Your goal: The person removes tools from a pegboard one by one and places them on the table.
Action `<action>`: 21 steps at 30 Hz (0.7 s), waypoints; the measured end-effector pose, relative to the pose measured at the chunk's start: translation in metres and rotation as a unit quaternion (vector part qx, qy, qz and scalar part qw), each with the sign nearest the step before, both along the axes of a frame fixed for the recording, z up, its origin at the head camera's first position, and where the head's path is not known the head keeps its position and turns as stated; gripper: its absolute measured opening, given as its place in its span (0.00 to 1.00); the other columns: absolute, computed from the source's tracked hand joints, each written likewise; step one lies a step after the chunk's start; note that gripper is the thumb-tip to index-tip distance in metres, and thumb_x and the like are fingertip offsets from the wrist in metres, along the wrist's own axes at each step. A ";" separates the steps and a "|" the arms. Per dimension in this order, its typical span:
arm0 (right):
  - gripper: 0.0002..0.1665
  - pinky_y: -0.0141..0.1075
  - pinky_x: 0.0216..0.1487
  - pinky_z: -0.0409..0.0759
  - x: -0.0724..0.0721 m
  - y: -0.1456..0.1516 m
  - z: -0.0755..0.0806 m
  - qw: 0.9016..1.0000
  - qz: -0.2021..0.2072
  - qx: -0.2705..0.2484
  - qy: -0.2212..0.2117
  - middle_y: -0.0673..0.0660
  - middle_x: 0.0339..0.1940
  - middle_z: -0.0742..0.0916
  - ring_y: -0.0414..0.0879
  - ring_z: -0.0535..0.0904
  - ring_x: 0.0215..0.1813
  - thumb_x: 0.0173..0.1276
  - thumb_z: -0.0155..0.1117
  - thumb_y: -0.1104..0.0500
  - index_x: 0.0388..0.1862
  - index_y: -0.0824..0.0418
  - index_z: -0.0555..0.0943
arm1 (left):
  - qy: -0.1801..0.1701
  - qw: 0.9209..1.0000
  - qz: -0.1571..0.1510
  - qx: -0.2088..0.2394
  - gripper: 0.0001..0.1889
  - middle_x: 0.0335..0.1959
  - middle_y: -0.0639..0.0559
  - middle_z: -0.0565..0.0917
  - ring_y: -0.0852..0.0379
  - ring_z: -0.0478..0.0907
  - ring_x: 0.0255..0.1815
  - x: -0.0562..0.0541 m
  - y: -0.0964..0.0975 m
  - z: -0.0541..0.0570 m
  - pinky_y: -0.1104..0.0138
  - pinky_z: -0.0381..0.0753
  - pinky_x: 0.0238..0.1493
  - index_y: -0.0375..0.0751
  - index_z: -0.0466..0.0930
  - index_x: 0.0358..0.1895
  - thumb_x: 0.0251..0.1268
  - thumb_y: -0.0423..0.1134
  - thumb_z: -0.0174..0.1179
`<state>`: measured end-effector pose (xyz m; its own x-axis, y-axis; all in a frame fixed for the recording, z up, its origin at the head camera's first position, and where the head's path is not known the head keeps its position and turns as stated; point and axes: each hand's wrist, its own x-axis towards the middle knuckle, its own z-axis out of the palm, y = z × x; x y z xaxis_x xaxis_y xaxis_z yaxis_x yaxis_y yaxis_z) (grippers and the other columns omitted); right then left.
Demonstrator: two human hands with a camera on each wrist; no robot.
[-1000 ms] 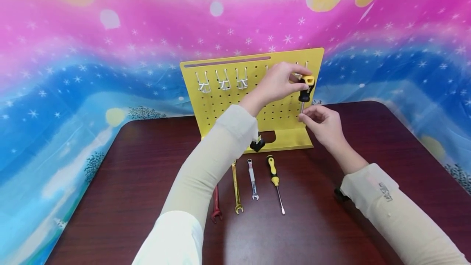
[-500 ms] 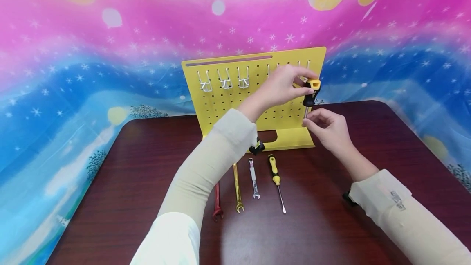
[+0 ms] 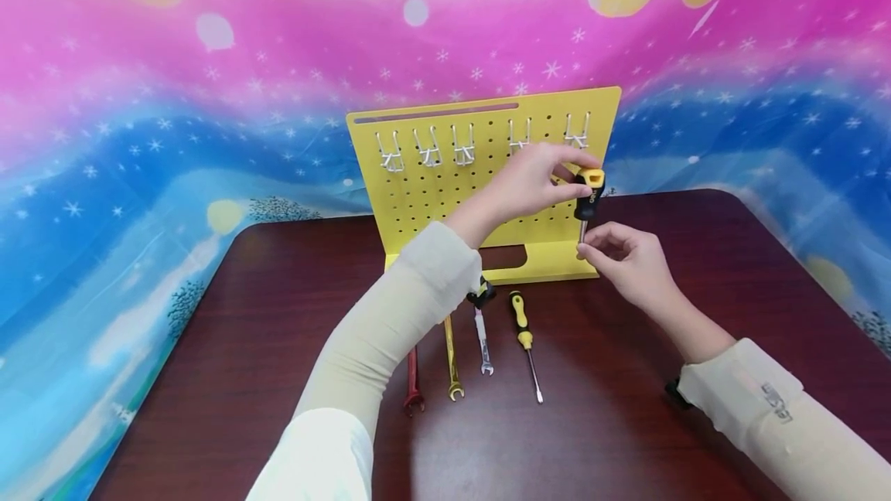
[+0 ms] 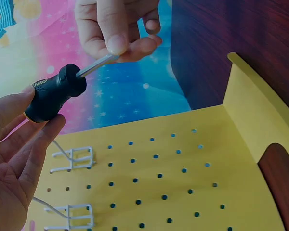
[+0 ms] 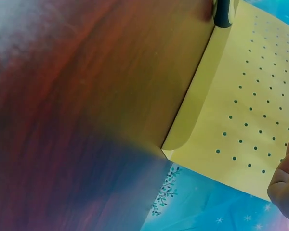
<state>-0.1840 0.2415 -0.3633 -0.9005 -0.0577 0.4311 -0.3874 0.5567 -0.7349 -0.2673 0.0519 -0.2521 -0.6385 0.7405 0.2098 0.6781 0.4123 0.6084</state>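
Observation:
A short screwdriver (image 3: 589,201) with a black and yellow handle is held upright, shaft down, in front of the right side of the yellow pegboard (image 3: 445,207). My left hand (image 3: 532,182) grips its handle between thumb and fingers. Lower down, my right hand (image 3: 632,263) pinches the end of the shaft. The left wrist view shows the black handle (image 4: 53,94) in the left fingers and the metal shaft (image 4: 97,65) reaching the right thumb and finger. In the right wrist view only part of the right hand (image 5: 285,185) appears, at the edge.
White wire hooks (image 3: 464,147) line the pegboard's upper part. On the dark table (image 3: 278,315) lie a long screwdriver (image 3: 524,331), a silver wrench (image 3: 483,346), a gold wrench (image 3: 452,362) and a red wrench (image 3: 413,385). My left sleeve partly covers the wrenches.
Both hands have moved down and slightly right with the short screwdriver, lower on the pegboard. The hooks at upper right now show more fully. The tools on the table stay put.

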 end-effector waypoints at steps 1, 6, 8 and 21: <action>0.04 0.23 0.30 0.77 0.001 0.000 0.000 1.000 0.001 0.004 -0.002 0.48 0.26 0.87 0.31 0.79 0.28 0.65 0.70 0.64 0.37 0.63 0.85 | -0.001 1.000 0.003 -0.001 0.21 0.62 0.55 0.81 0.63 0.83 0.53 0.000 -0.001 -0.002 0.77 0.80 0.50 0.48 0.78 0.64 0.69 0.42 0.62; 0.02 0.22 0.31 0.78 0.008 -0.003 -0.003 1.000 0.008 0.017 -0.008 0.57 0.28 0.88 0.30 0.80 0.28 0.65 0.70 0.64 0.36 0.63 0.85 | -0.010 1.000 0.008 0.008 0.21 0.62 0.55 0.81 0.63 0.84 0.52 0.000 -0.003 -0.013 0.77 0.81 0.48 0.48 0.79 0.64 0.69 0.42 0.63; 0.02 0.23 0.31 0.78 0.010 -0.004 -0.004 1.000 0.010 0.022 -0.009 0.54 0.26 0.88 0.31 0.80 0.28 0.64 0.70 0.65 0.35 0.63 0.84 | -0.016 1.000 0.005 0.012 0.21 0.62 0.55 0.81 0.62 0.84 0.52 0.000 -0.004 -0.018 0.77 0.81 0.48 0.47 0.79 0.64 0.69 0.42 0.63; 0.04 0.22 0.33 0.76 0.026 -0.003 -0.010 0.996 0.051 0.055 -0.045 0.52 0.26 0.88 0.30 0.79 0.31 0.64 0.71 0.64 0.35 0.65 0.85 | -0.047 0.999 0.004 0.018 0.20 0.60 0.53 0.83 0.60 0.85 0.52 0.004 -0.010 -0.045 0.77 0.82 0.49 0.46 0.80 0.62 0.68 0.42 0.64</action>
